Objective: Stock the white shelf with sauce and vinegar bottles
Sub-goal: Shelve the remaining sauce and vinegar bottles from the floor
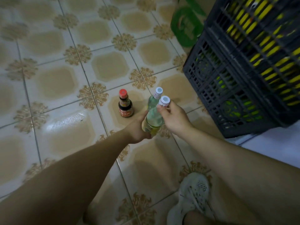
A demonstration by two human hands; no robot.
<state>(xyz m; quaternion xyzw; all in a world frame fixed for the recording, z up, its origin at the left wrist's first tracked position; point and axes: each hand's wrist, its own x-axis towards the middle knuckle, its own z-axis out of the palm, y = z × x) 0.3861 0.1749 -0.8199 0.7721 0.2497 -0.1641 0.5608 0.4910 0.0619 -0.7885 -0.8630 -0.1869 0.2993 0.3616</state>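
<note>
Two clear vinegar bottles with white caps stand close together on the tiled floor. My left hand (pixel 138 130) grips the body of the farther vinegar bottle (pixel 153 108). My right hand (pixel 173 117) pinches the neck of the nearer vinegar bottle (pixel 164 100) just under its cap; its body is mostly hidden behind my hand. A small dark sauce bottle (pixel 125 104) with a red cap stands upright on the floor just to the left, untouched. The white shelf is not in view.
A dark plastic crate (pixel 230 88) full of yellow-green goods stands at the right, with another stacked on top. A green bag (pixel 186 26) lies behind it. My white shoe (pixel 193 197) is at the bottom right. Patterned floor tiles (pixel 65 78) spread to the left.
</note>
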